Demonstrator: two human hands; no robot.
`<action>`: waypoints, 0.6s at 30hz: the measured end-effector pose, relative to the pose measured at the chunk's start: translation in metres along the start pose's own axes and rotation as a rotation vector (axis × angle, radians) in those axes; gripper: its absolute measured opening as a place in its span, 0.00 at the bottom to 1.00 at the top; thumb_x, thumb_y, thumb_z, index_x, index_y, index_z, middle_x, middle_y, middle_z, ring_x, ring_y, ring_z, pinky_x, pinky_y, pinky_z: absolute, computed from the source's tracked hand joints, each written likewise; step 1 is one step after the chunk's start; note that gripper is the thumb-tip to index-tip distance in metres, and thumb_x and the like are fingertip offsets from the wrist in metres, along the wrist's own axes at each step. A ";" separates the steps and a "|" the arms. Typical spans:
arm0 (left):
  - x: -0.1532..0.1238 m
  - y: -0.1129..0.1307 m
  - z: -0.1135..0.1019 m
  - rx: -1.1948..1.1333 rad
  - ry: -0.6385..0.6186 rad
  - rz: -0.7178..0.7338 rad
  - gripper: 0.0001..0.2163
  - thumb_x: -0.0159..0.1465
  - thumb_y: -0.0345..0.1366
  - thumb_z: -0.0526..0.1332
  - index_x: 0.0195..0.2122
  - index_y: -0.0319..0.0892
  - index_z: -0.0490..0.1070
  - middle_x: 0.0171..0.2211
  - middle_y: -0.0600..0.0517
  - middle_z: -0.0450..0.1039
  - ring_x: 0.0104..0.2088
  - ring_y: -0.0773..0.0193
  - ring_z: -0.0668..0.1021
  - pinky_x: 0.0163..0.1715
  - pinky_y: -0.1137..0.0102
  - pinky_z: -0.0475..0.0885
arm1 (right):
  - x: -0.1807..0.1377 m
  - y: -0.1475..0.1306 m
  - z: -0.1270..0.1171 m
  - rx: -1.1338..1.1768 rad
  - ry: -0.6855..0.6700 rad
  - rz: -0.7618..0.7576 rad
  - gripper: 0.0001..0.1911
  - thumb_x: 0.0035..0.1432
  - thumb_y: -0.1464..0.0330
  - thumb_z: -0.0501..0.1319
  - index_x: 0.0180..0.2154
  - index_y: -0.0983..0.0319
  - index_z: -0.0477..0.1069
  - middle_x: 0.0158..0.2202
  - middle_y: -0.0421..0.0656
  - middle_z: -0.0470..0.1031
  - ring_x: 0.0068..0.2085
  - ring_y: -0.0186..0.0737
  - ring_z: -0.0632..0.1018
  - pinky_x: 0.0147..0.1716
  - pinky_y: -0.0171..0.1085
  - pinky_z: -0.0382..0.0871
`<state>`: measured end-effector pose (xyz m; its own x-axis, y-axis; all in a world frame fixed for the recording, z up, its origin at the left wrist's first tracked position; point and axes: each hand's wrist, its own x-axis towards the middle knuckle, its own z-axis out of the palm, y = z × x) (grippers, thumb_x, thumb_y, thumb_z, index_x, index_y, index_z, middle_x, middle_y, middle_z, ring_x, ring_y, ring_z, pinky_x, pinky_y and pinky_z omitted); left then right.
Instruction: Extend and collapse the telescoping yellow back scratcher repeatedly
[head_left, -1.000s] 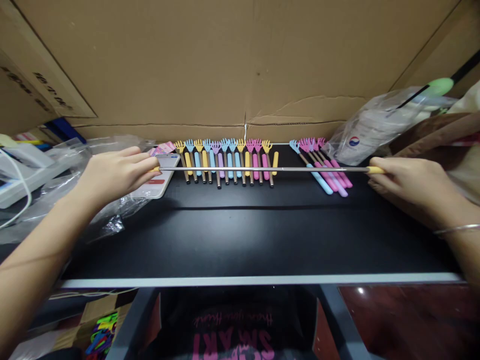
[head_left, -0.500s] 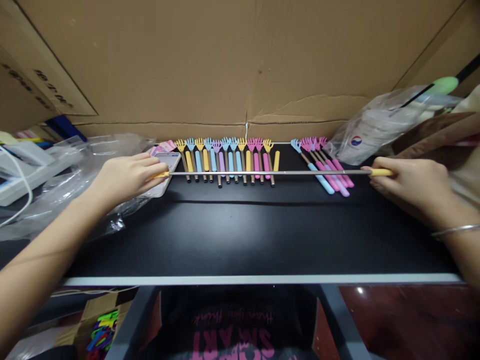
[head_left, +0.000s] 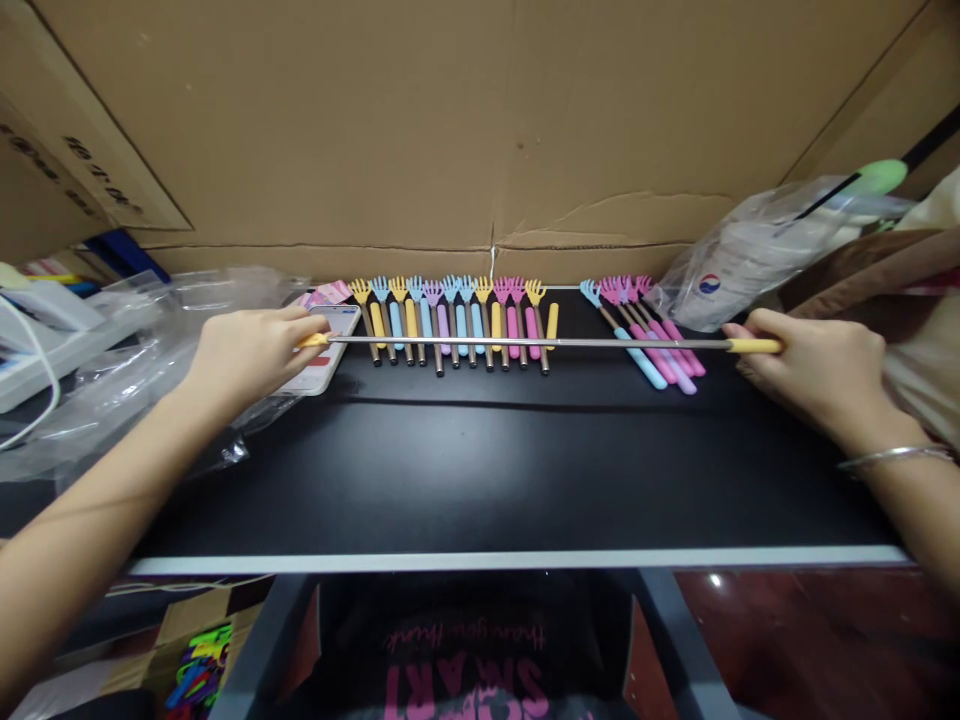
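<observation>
A telescopic back scratcher (head_left: 525,343), drawn out long, stretches level across the black table. My left hand (head_left: 251,350) is closed on its yellow end at the left; the fingers hide most of that end. At the other end, my right hand (head_left: 817,365) grips the yellow handle (head_left: 754,346), part of which sticks out past the fingers. Behind the rod lies a row of back scratcher heads on short metal stems (head_left: 416,290) and separate coloured grips (head_left: 513,330). Several whole back scratchers (head_left: 645,355) with blue, pink and purple handles lie together to the right.
A phone (head_left: 326,370) lies beneath my left hand beside clear plastic bags (head_left: 180,310). A bagged cup (head_left: 742,270) stands at the back right, against a cardboard wall (head_left: 495,120). The table's pale front edge (head_left: 517,558) runs below, and a white power strip (head_left: 82,340) sits far left.
My right hand has shifted slightly left with the handle, and more of the yellow handle shows. My left hand has moved a little left. The phone screen now looks different.
</observation>
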<state>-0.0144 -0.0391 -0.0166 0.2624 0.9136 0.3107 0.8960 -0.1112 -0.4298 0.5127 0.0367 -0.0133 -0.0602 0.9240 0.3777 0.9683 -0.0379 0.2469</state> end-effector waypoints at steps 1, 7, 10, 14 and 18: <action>0.001 0.001 0.001 -0.001 -0.006 0.016 0.15 0.70 0.41 0.43 0.35 0.44 0.65 0.34 0.53 0.72 0.28 0.65 0.68 0.22 0.75 0.47 | 0.001 0.000 0.002 0.010 -0.006 0.006 0.15 0.54 0.55 0.55 0.25 0.58 0.62 0.22 0.45 0.67 0.23 0.35 0.58 0.26 0.37 0.41; 0.008 0.013 -0.001 0.073 -0.012 0.080 0.13 0.69 0.39 0.45 0.33 0.43 0.65 0.32 0.52 0.74 0.27 0.65 0.71 0.20 0.74 0.46 | 0.004 -0.006 0.006 -0.030 -0.029 -0.001 0.14 0.56 0.55 0.55 0.28 0.58 0.66 0.23 0.44 0.68 0.22 0.34 0.57 0.25 0.37 0.41; 0.015 0.032 -0.009 0.060 0.029 0.152 0.13 0.69 0.38 0.45 0.36 0.43 0.67 0.33 0.50 0.75 0.28 0.64 0.74 0.20 0.74 0.48 | -0.002 -0.031 -0.005 -0.043 -0.072 -0.082 0.15 0.58 0.55 0.53 0.32 0.58 0.69 0.24 0.45 0.70 0.24 0.36 0.62 0.25 0.36 0.42; 0.024 0.063 -0.021 0.006 0.043 0.110 0.13 0.68 0.38 0.49 0.33 0.43 0.70 0.29 0.49 0.75 0.26 0.60 0.76 0.18 0.71 0.46 | -0.012 -0.076 -0.020 -0.034 -0.056 -0.174 0.22 0.63 0.54 0.46 0.36 0.59 0.72 0.26 0.47 0.73 0.24 0.37 0.65 0.24 0.35 0.43; 0.027 0.085 -0.029 -0.064 0.029 0.129 0.11 0.67 0.37 0.51 0.33 0.43 0.71 0.28 0.49 0.76 0.26 0.59 0.78 0.18 0.71 0.47 | -0.022 -0.105 -0.025 0.013 0.047 -0.308 0.22 0.64 0.56 0.44 0.33 0.59 0.72 0.24 0.44 0.72 0.22 0.36 0.65 0.24 0.34 0.42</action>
<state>0.0790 -0.0353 -0.0200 0.3863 0.8786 0.2809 0.8749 -0.2525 -0.4134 0.4067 0.0107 -0.0250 -0.3626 0.8723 0.3280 0.9057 0.2468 0.3448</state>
